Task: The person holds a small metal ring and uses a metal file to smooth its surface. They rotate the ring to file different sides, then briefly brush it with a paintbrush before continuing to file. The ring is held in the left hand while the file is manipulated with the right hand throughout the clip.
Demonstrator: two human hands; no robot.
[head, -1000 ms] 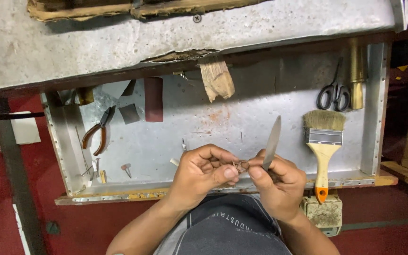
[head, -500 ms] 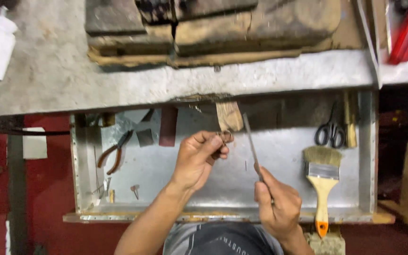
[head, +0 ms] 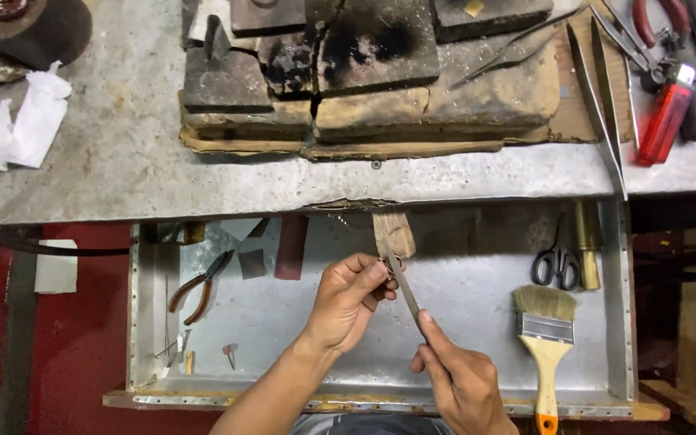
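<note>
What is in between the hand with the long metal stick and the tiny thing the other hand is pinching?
Nothing visible. The right hand holds the slim grey metal file, whose tip already meets the small piece pinched in the left hand against the wooden peg.

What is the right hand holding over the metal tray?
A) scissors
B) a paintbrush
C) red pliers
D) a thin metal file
D: the right hand holds a thin metal file, angled up to the small piece pinched in the left hand; the paintbrush lies untouched in the tray.
</note>
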